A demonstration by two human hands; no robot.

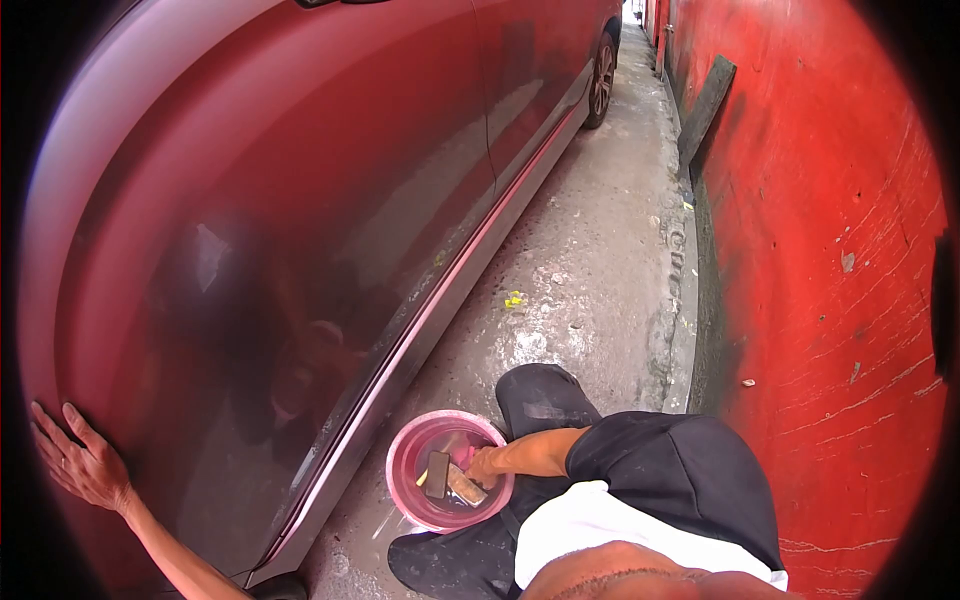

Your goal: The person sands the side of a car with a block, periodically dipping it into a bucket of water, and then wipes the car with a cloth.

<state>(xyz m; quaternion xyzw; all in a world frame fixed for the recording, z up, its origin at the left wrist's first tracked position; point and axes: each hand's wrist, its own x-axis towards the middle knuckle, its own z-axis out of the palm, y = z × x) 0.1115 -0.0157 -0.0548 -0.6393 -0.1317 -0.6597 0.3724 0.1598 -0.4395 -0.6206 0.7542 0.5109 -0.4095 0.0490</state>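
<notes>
My left hand (88, 462) rests with its fingers spread on the side of a dark, shiny car (330, 200). A pink bucket (405, 490) stands on the ground by my knees. My right hand (482, 467) reaches down inside it, its fingers partly hidden beside something pink. Within the bucket, a dark grey block (437, 474) leans next to a tan, worn block (465, 487), which lies just below my right hand. Some water shows at the bottom.
Along the right runs a red wall (820, 300) with a dark board (706, 110) leaning on it. The wet concrete floor (580, 230) carries a small yellow scrap (514, 299). Farther up is a car wheel (602, 82).
</notes>
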